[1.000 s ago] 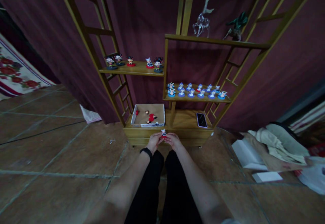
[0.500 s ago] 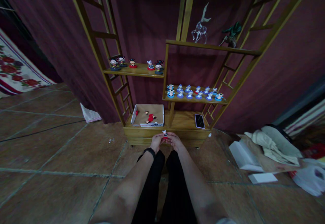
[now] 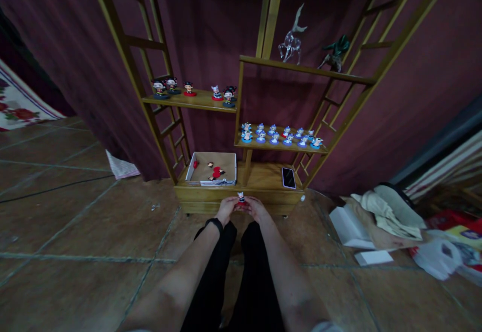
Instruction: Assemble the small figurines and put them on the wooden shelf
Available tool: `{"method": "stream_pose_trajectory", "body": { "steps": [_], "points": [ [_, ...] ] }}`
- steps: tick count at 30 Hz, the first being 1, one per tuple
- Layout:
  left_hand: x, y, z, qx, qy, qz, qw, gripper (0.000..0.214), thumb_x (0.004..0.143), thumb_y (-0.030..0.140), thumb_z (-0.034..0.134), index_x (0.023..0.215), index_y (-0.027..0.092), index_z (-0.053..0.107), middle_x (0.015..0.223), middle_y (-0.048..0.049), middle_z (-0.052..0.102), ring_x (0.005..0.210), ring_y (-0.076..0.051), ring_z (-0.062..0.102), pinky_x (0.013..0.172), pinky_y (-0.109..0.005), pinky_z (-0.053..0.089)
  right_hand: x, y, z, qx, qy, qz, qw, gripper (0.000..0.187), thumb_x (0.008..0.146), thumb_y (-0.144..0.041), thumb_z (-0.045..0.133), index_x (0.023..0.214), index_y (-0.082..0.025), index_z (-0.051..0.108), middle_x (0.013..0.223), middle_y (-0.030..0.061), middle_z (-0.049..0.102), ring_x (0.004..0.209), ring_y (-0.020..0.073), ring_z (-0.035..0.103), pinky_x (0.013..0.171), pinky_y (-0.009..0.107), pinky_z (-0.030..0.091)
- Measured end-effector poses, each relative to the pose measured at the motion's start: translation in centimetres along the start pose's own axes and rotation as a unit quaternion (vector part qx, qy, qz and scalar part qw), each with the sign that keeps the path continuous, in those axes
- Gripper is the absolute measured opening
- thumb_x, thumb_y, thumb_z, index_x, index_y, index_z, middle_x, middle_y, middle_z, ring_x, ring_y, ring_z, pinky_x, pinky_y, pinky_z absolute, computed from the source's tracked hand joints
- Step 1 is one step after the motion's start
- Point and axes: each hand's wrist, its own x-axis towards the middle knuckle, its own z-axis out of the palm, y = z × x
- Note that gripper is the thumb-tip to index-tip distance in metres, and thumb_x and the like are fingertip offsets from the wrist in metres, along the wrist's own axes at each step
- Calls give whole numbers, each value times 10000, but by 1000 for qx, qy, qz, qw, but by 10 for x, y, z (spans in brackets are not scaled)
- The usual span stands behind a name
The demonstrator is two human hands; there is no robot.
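Note:
My left hand (image 3: 227, 207) and my right hand (image 3: 255, 207) meet in front of me, both pinching a small figurine on a red base (image 3: 241, 199). They hover just before the front edge of a low wooden shelf unit (image 3: 263, 177). An open cardboard box (image 3: 212, 168) with a few red pieces inside sits on the bottom board, left of my hands. A black band is on my left wrist.
Several blue-based figurines (image 3: 280, 136) line the middle shelf; several dark and red ones (image 3: 192, 90) stand on the left shelf. A phone (image 3: 288, 177) lies on the bottom board. A glass deer (image 3: 289, 44) and a green figure (image 3: 334, 50) stand on top. Boxes, cloth and bags (image 3: 380, 211) lie right.
My hands keep holding the figurine in the same pinch. The view has shifted slightly, so the shelf sits a little further left in the picture.

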Motion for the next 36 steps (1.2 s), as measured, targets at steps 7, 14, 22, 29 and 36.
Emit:
{"method": "stream_pose_trajectory", "body": {
  "steps": [7,14,22,29,36],
  "points": [
    [4,5,-7,24,-5,1,1000,161,581,210,732,681,100,669,656,-53,658,550,-86,573,541,-185,439,3,2,3,-24,0,18,1000,155,691,-255,663,803,-164,608,645,12,667,514,97,601,547,223,501],
    [13,2,-9,31,7,-12,999,196,549,233,759,662,104,664,638,-52,654,544,-88,570,536,-189,426,7,0,3,-40,0,40,998,129,721,-244,630,824,-168,615,660,9,668,509,92,594,574,235,501],
    [21,2,-14,45,1,-26,999,215,540,250,761,661,103,661,639,-55,658,543,-92,575,556,-198,437,9,-1,6,-48,-6,60,997,103,740,-230,586,805,-169,640,646,7,659,528,97,591,571,228,487],
    [22,1,-13,36,-7,-17,999,222,553,263,757,675,99,670,669,-72,670,561,-96,584,541,-187,432,10,0,4,-44,-13,51,998,117,727,-251,610,798,-166,647,677,20,670,566,109,609,591,234,487],
    [22,2,-14,34,-7,-14,999,217,558,247,762,688,95,680,692,-94,681,587,-113,603,562,-199,453,10,-1,3,-43,-9,49,998,118,719,-241,618,810,-174,652,707,22,680,590,109,617,627,239,490]
  ]
}}
